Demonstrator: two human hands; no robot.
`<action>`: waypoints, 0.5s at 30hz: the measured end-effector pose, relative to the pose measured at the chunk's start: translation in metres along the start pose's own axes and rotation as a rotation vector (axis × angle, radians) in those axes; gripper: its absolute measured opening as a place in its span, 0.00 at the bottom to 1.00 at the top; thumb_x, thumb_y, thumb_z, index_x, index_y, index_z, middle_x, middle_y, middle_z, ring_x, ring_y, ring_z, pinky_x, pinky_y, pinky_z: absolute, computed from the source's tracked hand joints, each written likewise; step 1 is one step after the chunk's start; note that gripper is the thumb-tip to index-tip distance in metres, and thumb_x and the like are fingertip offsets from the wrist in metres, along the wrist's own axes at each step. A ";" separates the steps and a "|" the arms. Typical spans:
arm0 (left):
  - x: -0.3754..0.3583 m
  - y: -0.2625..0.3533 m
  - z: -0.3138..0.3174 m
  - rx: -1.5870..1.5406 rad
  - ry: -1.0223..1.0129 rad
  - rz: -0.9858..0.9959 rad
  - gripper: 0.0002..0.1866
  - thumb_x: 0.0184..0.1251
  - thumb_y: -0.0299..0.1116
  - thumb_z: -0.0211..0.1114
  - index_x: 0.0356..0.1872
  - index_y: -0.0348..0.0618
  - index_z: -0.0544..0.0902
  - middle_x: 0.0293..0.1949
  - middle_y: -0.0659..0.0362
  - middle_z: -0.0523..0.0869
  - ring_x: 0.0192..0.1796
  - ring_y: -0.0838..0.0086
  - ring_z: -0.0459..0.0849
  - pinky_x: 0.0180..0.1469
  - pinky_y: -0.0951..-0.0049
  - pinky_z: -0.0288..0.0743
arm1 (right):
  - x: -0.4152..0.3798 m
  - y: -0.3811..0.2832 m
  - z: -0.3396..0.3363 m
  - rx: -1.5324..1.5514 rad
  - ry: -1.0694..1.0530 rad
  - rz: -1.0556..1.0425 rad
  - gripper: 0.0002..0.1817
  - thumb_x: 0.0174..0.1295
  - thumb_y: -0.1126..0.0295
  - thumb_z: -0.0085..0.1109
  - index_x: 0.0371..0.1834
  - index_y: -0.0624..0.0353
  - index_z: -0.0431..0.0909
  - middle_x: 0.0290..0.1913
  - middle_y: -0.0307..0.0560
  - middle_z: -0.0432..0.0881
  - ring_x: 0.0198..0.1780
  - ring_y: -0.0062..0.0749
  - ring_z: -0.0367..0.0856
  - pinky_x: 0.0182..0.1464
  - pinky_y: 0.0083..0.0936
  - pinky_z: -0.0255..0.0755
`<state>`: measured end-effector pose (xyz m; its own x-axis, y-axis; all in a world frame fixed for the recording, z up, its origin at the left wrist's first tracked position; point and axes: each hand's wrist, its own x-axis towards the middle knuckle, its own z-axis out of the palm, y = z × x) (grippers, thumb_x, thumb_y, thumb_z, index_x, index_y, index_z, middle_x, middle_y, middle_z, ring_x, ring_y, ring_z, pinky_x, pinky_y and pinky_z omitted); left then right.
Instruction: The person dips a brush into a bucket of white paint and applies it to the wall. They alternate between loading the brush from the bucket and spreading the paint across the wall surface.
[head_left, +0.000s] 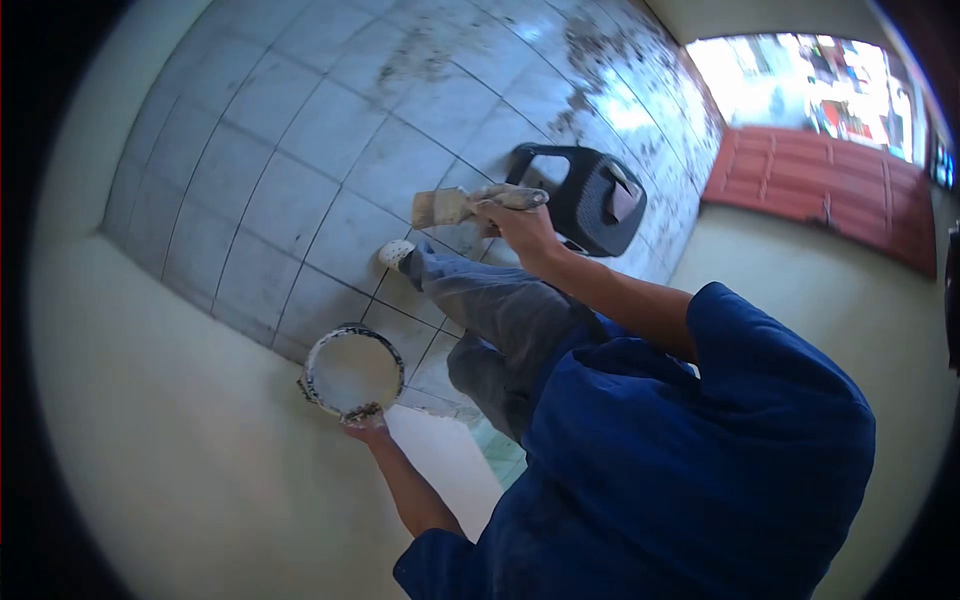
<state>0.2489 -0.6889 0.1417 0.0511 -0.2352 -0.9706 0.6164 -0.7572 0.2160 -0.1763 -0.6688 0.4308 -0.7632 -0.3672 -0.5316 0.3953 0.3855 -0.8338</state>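
My left hand [367, 423] is closed on the near rim of a round paint bucket [309, 365], whose dark rim is smeared with paint. Pale paint [355, 372] shows inside it. Farther up, my right hand [508, 208] grips the handle of a wide paintbrush [440, 207]. The brush's bristles look coated and point left, away from my arm. It is held in the air, apart from the bucket. My fingers on the bucket rim are partly hidden.
A dark plastic stool [608, 232] stands on the tiled floor [270, 200] beyond my right hand, with a light flat item [625, 199] on it. Dirt stains [590, 45] mark the tiles. A pale wall [180, 400] rises at left. A red door [810, 190] stands beside a bright opening.
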 end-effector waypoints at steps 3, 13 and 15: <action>0.074 0.034 0.076 0.179 -0.125 0.003 0.12 0.52 0.45 0.51 0.30 0.50 0.70 0.22 0.62 0.68 0.25 0.70 0.67 0.31 0.63 0.64 | 0.038 0.033 0.013 0.077 0.107 -0.024 0.10 0.55 0.74 0.57 0.40 0.64 0.77 0.37 0.45 0.80 0.39 0.27 0.81 0.32 0.21 0.75; 0.078 0.115 0.102 0.292 -0.285 0.070 0.13 0.51 0.47 0.54 0.27 0.52 0.65 0.20 0.64 0.64 0.20 0.72 0.62 0.28 0.66 0.60 | -0.159 0.132 -0.035 0.356 0.324 -0.212 0.11 0.59 0.71 0.54 0.45 0.59 0.75 0.39 0.43 0.79 0.43 0.28 0.80 0.39 0.27 0.74; 0.085 0.126 0.146 0.337 -0.306 0.067 0.13 0.51 0.47 0.55 0.29 0.52 0.65 0.22 0.64 0.64 0.21 0.71 0.62 0.29 0.65 0.60 | -0.149 0.136 -0.028 0.433 0.385 -0.183 0.12 0.59 0.71 0.54 0.46 0.59 0.74 0.40 0.43 0.79 0.44 0.28 0.80 0.39 0.26 0.74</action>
<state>0.2169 -0.8934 0.1019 -0.1833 -0.4216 -0.8880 0.3273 -0.8780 0.3493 -0.0229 -0.5375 0.4008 -0.9365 -0.0310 -0.3492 0.3505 -0.0639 -0.9344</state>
